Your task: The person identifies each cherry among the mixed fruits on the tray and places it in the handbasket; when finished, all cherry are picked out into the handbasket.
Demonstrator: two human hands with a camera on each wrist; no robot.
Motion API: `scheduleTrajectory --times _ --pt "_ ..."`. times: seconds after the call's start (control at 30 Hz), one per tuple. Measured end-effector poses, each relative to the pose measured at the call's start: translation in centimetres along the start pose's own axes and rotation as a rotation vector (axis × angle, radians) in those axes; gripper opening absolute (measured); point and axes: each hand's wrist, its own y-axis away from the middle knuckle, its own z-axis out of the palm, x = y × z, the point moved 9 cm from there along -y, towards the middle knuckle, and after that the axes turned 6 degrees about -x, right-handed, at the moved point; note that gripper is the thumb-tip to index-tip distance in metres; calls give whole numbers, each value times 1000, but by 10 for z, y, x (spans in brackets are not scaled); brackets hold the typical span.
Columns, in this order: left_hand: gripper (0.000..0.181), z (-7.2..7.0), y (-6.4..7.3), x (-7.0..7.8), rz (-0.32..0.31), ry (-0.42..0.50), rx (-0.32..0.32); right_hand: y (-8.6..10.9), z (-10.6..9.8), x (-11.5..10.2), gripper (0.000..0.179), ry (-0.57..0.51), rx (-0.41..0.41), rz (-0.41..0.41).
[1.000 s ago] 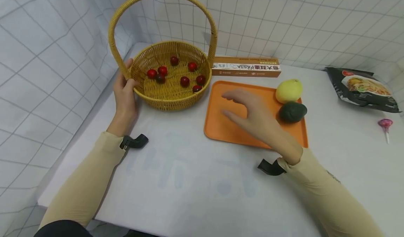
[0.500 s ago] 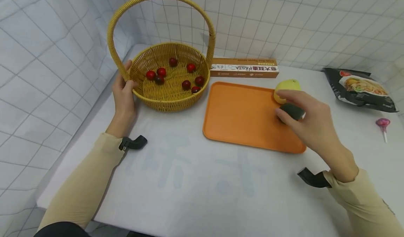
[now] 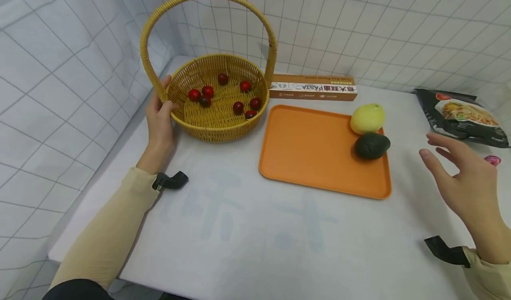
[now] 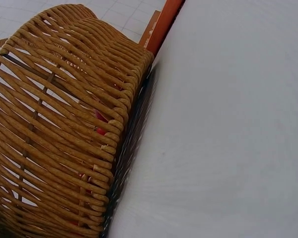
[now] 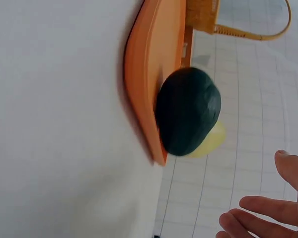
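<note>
My left hand [image 3: 159, 124] grips the left side of a yellow wicker basket [image 3: 217, 133] at the foot of its tall handle, thumb over the rim. Several dark red cherries [image 3: 238, 108] lie inside. My right hand [image 3: 469, 180] is in the air right of the orange tray [image 3: 303, 153], fingers loosely bent and thumb apart, holding nothing. Behind that hand a pink lollipop [image 3: 493, 160] shows only its head. On the tray's right end a dark green avocado [image 3: 372, 146] sits against a yellow fruit [image 3: 367, 118]. The left wrist view shows the woven basket wall [image 4: 54, 124] close up.
A brown pasta box [image 3: 313, 87] lies along the back wall, behind the tray and beside the basket. A black noodle packet [image 3: 463, 116] lies at the back right. White gridded cloth [image 3: 60, 91] rises at the left and back. The white table's front edge shows at lower left.
My right hand has swept right, from over the tray, past the avocado, to the space near the lollipop. The left hand keeps its hold on the basket. The fruit stays on the tray.
</note>
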Motion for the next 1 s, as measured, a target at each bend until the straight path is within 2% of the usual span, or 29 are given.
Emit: scheduleTrajectory --times 0.07,0.17,0.27,0.47,0.67,0.73,0.8,0.9,1.0 --pt "72 -2 -2 0 -16 11 -11 1 2 12 51 39 -14 51" --pt "72 -6 -7 -1 -47 48 -19 -1 5 22 54 82 -37 71" --pt "72 -10 -13 -3 -73 70 -26 -2 10 26 58 92 -61 62" --pt "71 -9 -28 -4 -85 64 -42 2 17 31 60 56 -70 22" --pt "70 -3 -45 -8 -96 189 -87 5 23 34 63 40 -104 19" --pt "69 -6 -46 -9 -91 216 -82 5 28 34 64 28 -138 24" --pt "68 -12 -44 -8 -78 192 -68 5 36 34 66 17 -193 31" --pt "66 -21 -36 -7 -51 145 -35 6 45 33 69 -6 -249 14" --pt "59 -27 -24 -2 4 58 -9 7 48 32 71 -10 -250 -8"
